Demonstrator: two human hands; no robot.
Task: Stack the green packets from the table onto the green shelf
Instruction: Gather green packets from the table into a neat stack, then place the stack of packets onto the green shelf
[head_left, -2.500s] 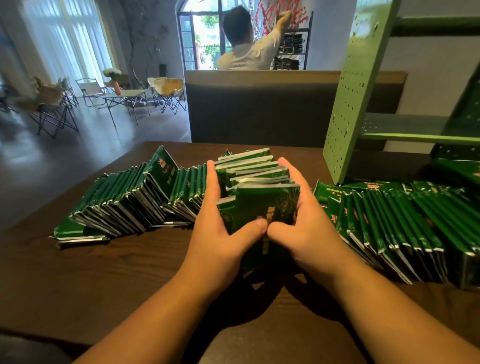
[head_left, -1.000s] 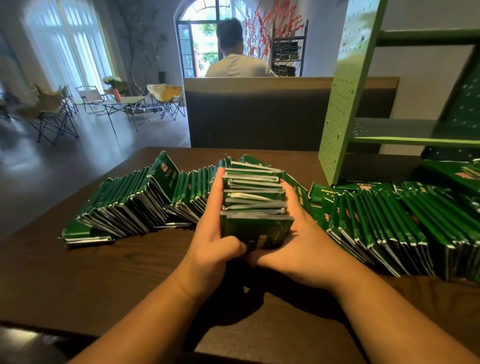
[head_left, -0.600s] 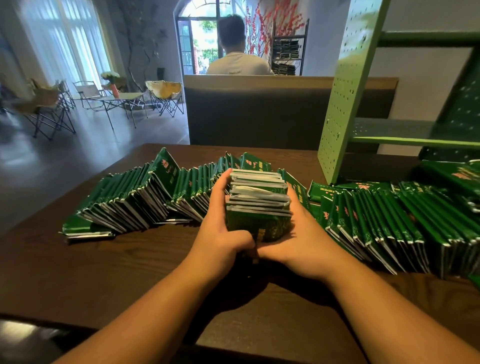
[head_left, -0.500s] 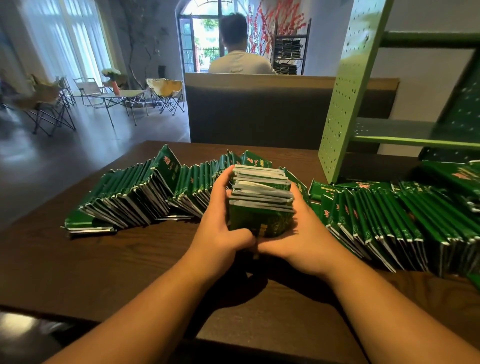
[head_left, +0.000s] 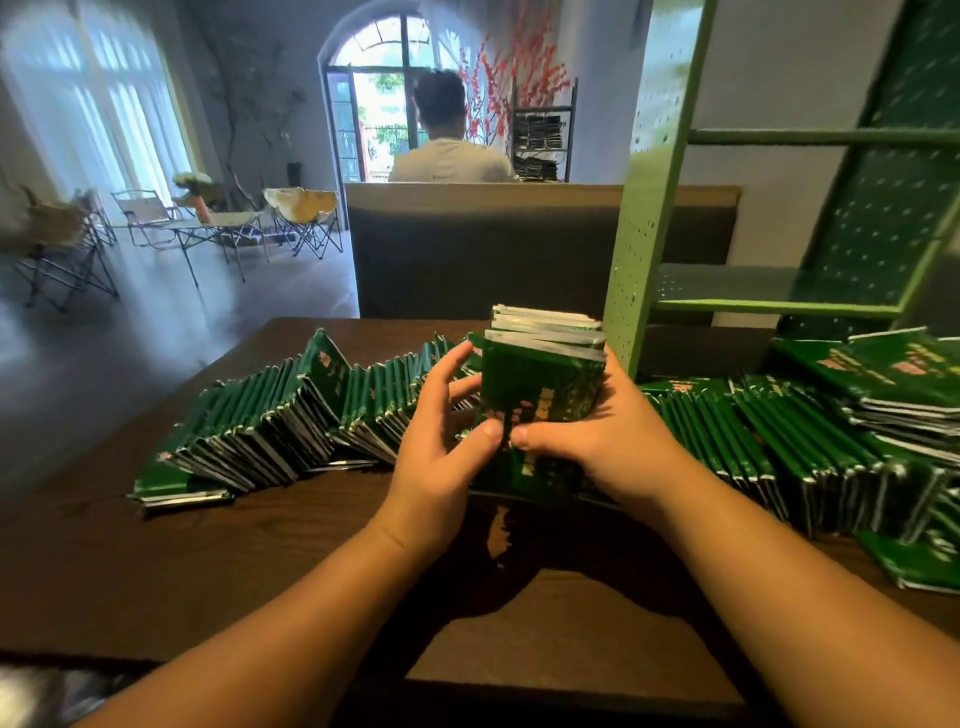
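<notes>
A person's right hand gripped a thick bundle of glossy green foil packets raised just above the dark wooden table, thumb across its front, while the left hand touched its near corner with the thumb, fingers loosely spread. The slick, light packets looked liable to slide apart unless squeezed from both sides. Leaning rows of packets flanked the bundle, and the green perforated metal shelf stood just behind, its upright post close to the lifting path.
</notes>
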